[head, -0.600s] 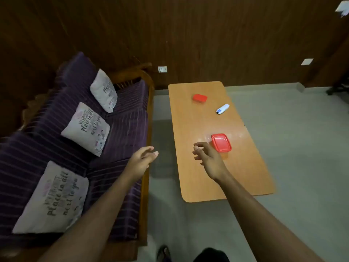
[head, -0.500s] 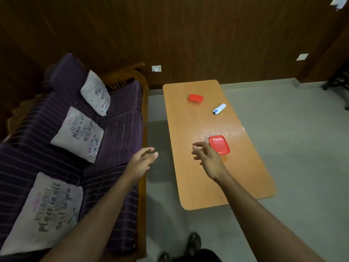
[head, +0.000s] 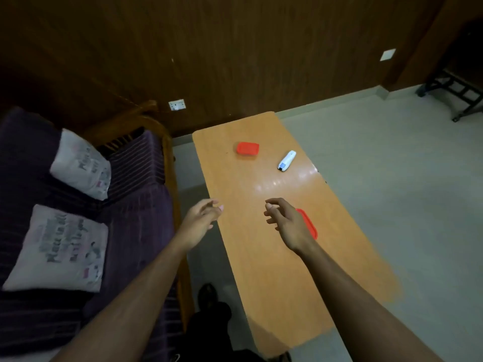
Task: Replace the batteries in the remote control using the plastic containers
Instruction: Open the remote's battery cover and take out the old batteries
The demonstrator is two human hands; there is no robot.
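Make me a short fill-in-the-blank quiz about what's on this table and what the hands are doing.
1. The white remote lies on the orange ____.
2. The number of red containers on the table is ____.
3. The right hand partly hides the near red ____.
4. The left hand holds ____.

Missing words: table; two; container; nothing

Glossy, seemingly wooden table (head: 264, 257)

Both forearms are bare, no sleeves showing, and nothing is worn on the left hand (head: 200, 218) or right hand (head: 287, 222). Down below, dark trousers (head: 209, 333) and a dark shoe (head: 207, 293).
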